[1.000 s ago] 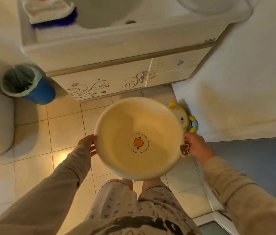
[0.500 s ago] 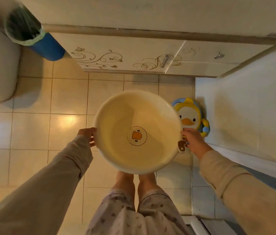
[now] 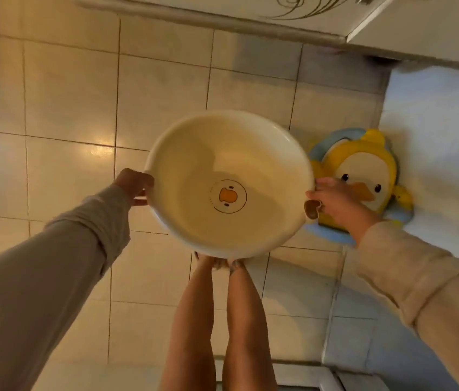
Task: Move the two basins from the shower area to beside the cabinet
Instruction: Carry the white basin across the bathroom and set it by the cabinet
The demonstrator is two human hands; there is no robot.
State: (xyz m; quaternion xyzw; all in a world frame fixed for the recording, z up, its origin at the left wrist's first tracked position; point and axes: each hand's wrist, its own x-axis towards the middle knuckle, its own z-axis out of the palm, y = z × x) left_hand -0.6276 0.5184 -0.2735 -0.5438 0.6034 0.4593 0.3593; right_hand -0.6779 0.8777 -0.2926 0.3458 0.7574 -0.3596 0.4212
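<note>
1. The left hand (image 3: 134,183) came out of a long beige sleeve (image 3: 53,266), bunched in ribbed folds at the wrist.
2. The right hand (image 3: 337,200) wore a matching sleeve (image 3: 408,280), perhaps of soft fleece, loosely wrinkled.
3. Both legs (image 3: 217,320) were bare below the knee.

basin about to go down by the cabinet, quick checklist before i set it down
1. Left hand on the basin rim: ok.
2. Right hand on the opposite rim: ok.
3. Basin empty: ok.
4. Duck basin already leaning at the wall: ok.
5. Bare floor in front of the cabinet: ok.
6. Floor directly under the basin: cannot tell.
</note>
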